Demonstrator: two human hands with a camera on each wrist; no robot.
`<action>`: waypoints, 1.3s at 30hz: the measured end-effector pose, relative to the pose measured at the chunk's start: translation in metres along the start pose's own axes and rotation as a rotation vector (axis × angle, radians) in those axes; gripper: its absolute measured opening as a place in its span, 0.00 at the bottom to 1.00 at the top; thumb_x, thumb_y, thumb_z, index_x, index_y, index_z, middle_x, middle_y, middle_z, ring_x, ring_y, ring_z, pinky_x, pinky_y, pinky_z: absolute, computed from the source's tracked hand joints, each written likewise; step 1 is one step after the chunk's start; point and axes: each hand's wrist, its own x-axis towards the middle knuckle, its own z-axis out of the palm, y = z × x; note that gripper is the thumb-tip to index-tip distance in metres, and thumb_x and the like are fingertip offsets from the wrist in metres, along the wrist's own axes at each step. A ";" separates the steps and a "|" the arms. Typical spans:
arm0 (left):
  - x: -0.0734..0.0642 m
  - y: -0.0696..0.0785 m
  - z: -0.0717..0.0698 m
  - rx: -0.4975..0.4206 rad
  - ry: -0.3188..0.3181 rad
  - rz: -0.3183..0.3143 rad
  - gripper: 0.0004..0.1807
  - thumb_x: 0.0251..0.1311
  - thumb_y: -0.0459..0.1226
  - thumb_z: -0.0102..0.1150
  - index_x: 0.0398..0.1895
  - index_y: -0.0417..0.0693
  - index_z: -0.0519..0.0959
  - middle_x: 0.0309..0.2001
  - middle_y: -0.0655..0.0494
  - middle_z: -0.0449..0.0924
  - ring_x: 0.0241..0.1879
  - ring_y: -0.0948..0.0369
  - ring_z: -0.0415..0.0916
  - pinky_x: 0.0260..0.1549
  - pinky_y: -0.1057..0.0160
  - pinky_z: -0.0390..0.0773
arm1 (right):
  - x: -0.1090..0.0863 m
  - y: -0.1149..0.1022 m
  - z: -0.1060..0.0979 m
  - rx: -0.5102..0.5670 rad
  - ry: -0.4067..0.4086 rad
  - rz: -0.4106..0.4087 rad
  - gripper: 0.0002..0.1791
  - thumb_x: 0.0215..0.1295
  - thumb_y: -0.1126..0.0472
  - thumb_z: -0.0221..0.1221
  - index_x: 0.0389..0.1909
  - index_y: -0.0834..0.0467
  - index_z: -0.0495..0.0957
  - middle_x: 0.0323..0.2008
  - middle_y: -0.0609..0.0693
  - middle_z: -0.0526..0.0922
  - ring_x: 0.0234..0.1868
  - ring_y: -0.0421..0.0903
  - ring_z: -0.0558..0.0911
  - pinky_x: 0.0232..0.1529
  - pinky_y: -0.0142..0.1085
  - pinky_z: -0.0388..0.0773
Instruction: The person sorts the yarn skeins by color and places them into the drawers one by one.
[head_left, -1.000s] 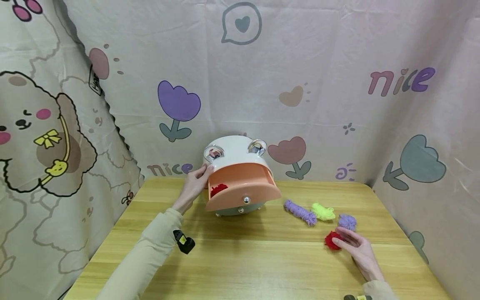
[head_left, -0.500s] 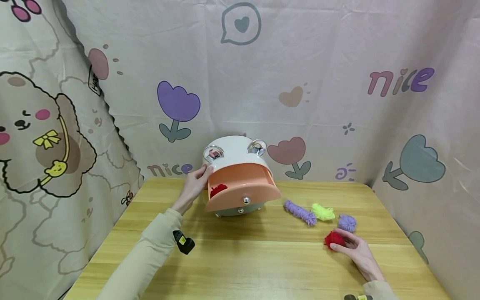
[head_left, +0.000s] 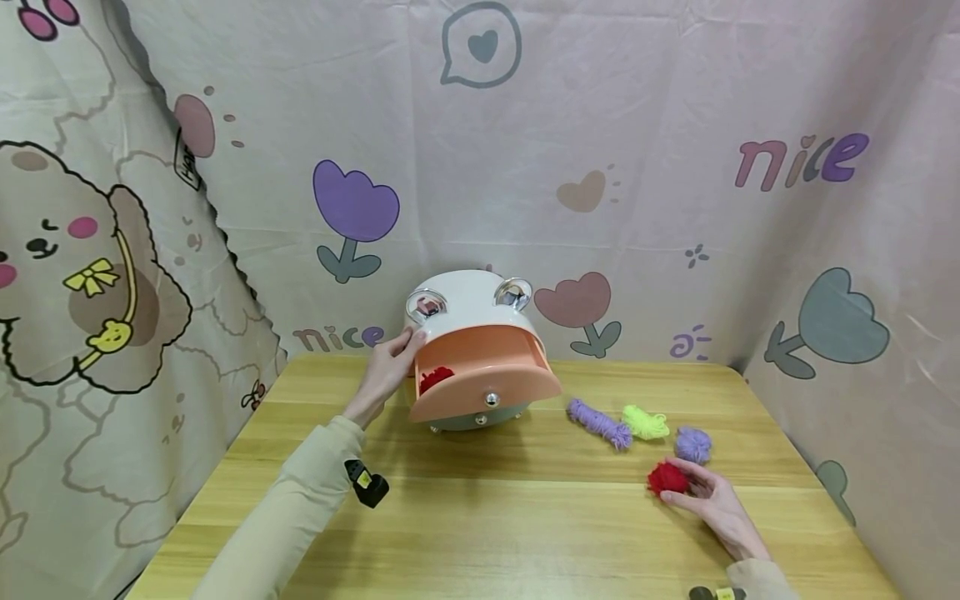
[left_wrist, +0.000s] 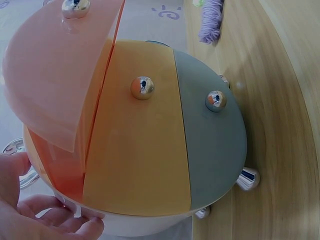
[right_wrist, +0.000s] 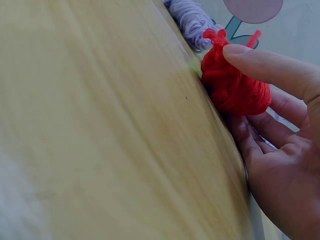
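My left hand (head_left: 387, 367) holds the side of a small frog-like drawer box (head_left: 465, 298), with its thumb near the round silver eye and its fingers along the white side wall. The box's top drawer (head_left: 517, 385), peach with a silver knob, is pulled out, and a bundle of red yarn (head_left: 437, 379) lies in its left end. The yellow drawer (left_wrist: 135, 150) and the grey-green drawer (left_wrist: 212, 145) below are closed. To the right, my right hand (head_left: 716, 504) pinches a red yarn skein (right_wrist: 232, 82) between thumb and fingers, low over the wooden table (head_left: 525, 533).
Behind the red skein lie a round purple yarn bundle (head_left: 693, 445), a neon yellow yarn bundle (head_left: 645, 422) and a long purple yarn skein (head_left: 600, 424). A printed curtain (head_left: 480, 167) hangs around the table's back and sides.
My right thumb and fingers have come around the red skein, which shows more fully between them. My left hand and the drawer box have stayed put.
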 end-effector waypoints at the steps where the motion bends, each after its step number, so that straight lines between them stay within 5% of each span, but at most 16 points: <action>1: 0.000 0.000 0.000 -0.001 0.001 0.000 0.39 0.74 0.58 0.46 0.78 0.44 0.56 0.81 0.53 0.51 0.80 0.48 0.48 0.78 0.48 0.56 | 0.000 0.000 0.000 0.003 0.002 0.002 0.41 0.61 0.62 0.69 0.72 0.70 0.63 0.49 0.33 0.81 0.47 0.23 0.79 0.49 0.21 0.78; 8: 0.000 0.001 0.000 -0.001 -0.001 -0.008 0.39 0.74 0.58 0.45 0.78 0.45 0.56 0.81 0.53 0.50 0.81 0.48 0.47 0.78 0.48 0.56 | -0.001 0.001 0.000 -0.013 0.003 0.004 0.39 0.63 0.63 0.68 0.71 0.71 0.63 0.56 0.45 0.82 0.46 0.23 0.79 0.48 0.22 0.79; 16: 0.000 0.000 0.000 -0.007 0.004 -0.004 0.39 0.74 0.58 0.46 0.78 0.44 0.56 0.81 0.54 0.50 0.80 0.48 0.47 0.78 0.48 0.56 | 0.000 -0.003 0.002 0.028 0.028 -0.009 0.38 0.63 0.64 0.68 0.70 0.73 0.64 0.44 0.29 0.83 0.46 0.25 0.81 0.47 0.20 0.78; 39: 0.000 0.000 0.000 -0.003 0.002 -0.009 0.38 0.75 0.57 0.46 0.78 0.44 0.56 0.81 0.51 0.50 0.80 0.47 0.48 0.77 0.47 0.59 | 0.022 -0.055 -0.009 0.012 -0.040 -0.236 0.32 0.66 0.66 0.64 0.66 0.77 0.65 0.43 0.26 0.82 0.47 0.25 0.81 0.48 0.18 0.79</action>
